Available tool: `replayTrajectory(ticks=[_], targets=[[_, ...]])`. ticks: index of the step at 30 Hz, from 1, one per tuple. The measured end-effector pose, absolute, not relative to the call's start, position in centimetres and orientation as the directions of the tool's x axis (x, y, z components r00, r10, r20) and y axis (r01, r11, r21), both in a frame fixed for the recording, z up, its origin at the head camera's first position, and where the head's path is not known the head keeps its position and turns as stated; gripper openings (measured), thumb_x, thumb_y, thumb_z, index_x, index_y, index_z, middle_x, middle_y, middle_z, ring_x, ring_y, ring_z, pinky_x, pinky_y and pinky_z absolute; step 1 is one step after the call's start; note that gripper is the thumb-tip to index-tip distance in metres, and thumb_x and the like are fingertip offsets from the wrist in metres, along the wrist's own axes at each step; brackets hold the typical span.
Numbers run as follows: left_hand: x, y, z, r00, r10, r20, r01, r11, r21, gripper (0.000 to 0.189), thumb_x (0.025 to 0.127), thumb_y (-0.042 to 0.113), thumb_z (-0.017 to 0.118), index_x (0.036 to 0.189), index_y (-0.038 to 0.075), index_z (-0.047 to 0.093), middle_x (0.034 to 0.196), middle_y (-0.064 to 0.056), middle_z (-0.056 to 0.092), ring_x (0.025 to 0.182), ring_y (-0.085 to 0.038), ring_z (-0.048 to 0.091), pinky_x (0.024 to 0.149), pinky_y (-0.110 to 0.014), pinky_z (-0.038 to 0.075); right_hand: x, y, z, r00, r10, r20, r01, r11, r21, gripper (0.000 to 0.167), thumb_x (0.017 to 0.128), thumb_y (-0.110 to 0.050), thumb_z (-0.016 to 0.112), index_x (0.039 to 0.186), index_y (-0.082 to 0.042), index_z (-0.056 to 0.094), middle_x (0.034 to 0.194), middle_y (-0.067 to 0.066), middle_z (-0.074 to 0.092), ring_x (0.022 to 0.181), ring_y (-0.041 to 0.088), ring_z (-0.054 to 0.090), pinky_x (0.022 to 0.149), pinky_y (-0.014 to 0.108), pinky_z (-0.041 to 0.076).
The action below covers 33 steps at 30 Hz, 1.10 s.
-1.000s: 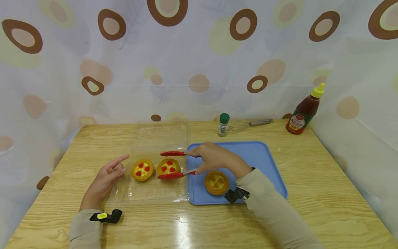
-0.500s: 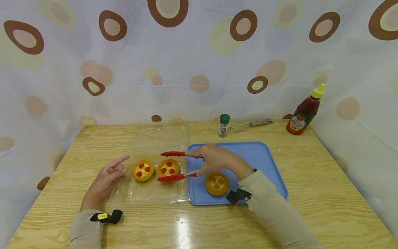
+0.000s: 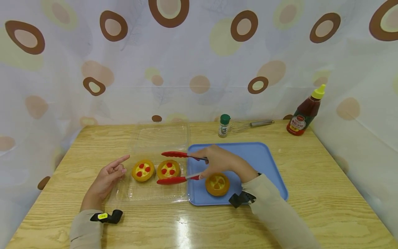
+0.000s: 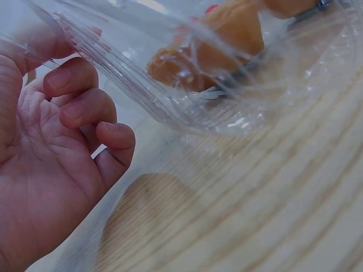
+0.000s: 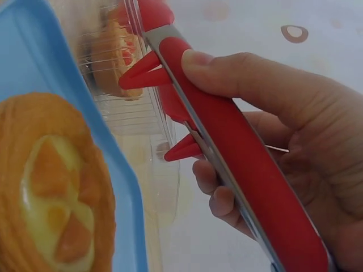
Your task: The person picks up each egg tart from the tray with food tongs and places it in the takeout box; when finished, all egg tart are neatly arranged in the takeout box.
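My right hand (image 3: pixel 222 160) holds red-and-silver tongs (image 3: pixel 172 180), their two tips spread apart around a round tart with red dots (image 3: pixel 168 168). Both tips appear clear of its sides. That tart sits in the right half of an open clear plastic container (image 3: pixel 155 193), beside a second red-dotted tart (image 3: pixel 142 170). At the container's left edge is my left hand (image 3: pixel 104 181), index finger extended. In the left wrist view its other fingers (image 4: pixel 88 107) curl outside the clear wall, and a digit shows through the plastic; the edge appears pinched.
A blue tray (image 3: pixel 248 148) adjoins the container's right side and bears a tart with orange wedges (image 3: pixel 217 184), below my right hand. Along the back stand a green-capped shaker (image 3: pixel 223 126) and a sauce bottle (image 3: pixel 303 114), with a whisk (image 3: pixel 253 124) lying between them.
The tongs' tips have spread a little wider, the near tip shifting toward the front. My right hand has moved slightly right and forward. My left hand and the tarts look unmoved.
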State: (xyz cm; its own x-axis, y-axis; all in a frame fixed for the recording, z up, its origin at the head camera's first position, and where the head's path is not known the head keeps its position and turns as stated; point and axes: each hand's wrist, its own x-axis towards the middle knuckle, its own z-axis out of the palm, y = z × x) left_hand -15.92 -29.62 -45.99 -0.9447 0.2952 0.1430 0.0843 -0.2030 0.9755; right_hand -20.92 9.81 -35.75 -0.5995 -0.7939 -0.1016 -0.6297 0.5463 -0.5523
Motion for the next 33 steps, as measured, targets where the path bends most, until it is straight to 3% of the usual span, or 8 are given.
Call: replayTrajectory(ticks=[11,19,27,33], targets=[[-16.0,-29.6,-46.0,-0.941,0.305,0.149,0.084,-0.216,0.973,0.049,0.095,-0.009,0.044,0.134,0.018,0.054,0.076,0.007,0.042,0.070,-0.007,0.043,0.068,-0.020,0.042,-20.8,11.5,-36.8,-0.580,-0.814,0.009,-0.608,0.426,-0.670,0.074,0.076,-0.025,0.080,0.139,-0.005,0.047,0.128,0.014,0.056,0.079,0.024,0.053,0.063,0.024,0.043],[-16.0,-29.7,-46.1,-0.940,0.306,0.153,0.086,-0.223,0.971,0.049,0.095,-0.009,0.044,0.135,0.016,0.053,0.076,0.007,0.042,0.069,-0.007,0.043,0.066,-0.020,0.041,-20.3,13.1,-36.9,-0.600,-0.799,0.041,-0.590,0.407,-0.697,0.075,0.077,-0.029,0.079,0.140,-0.006,0.046,0.105,0.007,0.060,0.065,0.012,0.043,0.055,0.024,0.036],[-16.0,-29.7,-46.1,-0.935,0.314,0.165,0.092,-0.233,0.968,0.049,0.095,-0.010,0.043,0.136,0.015,0.052,0.077,0.007,0.042,0.070,-0.006,0.043,0.067,-0.020,0.042,-19.4,15.0,-36.5,-0.634,-0.771,0.060,-0.561,0.405,-0.721,0.074,0.077,-0.029,0.079,0.141,-0.008,0.046,0.094,0.000,0.058,0.066,0.021,0.044,0.056,0.025,0.036],[-16.0,-29.6,-46.0,-0.938,0.309,0.159,0.087,-0.234,0.968,0.049,0.095,-0.010,0.043,0.136,0.015,0.053,0.077,0.007,0.042,0.071,-0.006,0.044,0.068,-0.019,0.042,-18.7,16.7,-36.3,-0.647,-0.759,0.077,-0.575,0.418,-0.703,0.074,0.077,-0.031,0.079,0.140,-0.009,0.047,0.103,0.000,0.058,0.068,0.018,0.045,0.057,0.025,0.037]])
